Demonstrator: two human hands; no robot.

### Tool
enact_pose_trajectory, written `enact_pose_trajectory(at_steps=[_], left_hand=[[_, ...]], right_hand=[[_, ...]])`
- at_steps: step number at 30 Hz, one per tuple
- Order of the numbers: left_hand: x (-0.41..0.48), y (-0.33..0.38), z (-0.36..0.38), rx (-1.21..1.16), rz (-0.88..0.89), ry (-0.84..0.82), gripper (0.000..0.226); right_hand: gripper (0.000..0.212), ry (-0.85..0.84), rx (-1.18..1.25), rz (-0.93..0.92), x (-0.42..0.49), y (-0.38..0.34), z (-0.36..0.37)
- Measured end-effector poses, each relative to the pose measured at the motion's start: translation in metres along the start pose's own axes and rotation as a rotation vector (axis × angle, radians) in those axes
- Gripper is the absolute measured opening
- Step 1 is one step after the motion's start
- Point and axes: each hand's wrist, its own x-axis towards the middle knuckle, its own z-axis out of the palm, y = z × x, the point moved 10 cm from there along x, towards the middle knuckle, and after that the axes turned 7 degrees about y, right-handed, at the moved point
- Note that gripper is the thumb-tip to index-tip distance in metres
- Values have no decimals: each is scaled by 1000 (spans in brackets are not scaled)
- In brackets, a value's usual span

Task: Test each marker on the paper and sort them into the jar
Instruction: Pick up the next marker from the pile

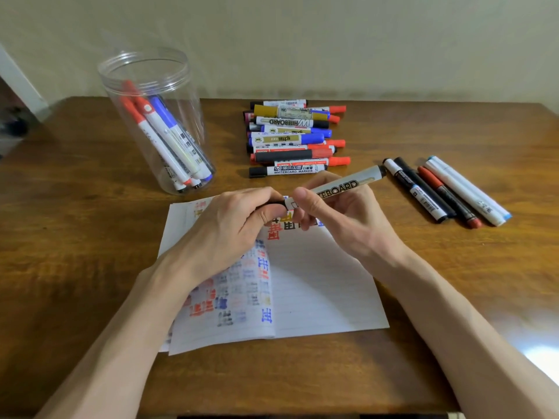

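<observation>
Above the lined paper [320,285], which carries many red, blue and black test scribbles, both hands hold one white whiteboard marker [344,186]. My right hand [335,216] grips its barrel. My left hand [239,222] grips the black cap end, so the cap is mostly hidden. A clear plastic jar [151,116] stands at the back left with several red, blue and black markers inside.
A pile of markers [293,137] lies at the back centre of the wooden table [75,237]. Several more markers [444,189] lie in a row to the right of the paper. A wall runs behind the table.
</observation>
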Motion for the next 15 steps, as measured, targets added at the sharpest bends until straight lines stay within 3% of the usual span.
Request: enact_pose_trajectory(at_steps=[8, 15], left_hand=[[-3, 0, 0, -58, -38, -43, 29], [-2, 3, -6, 31, 13, 62, 43]], right_hand=[[18, -20, -20, -6, -1, -3, -1], [26, 220, 187, 148, -4, 19, -13]])
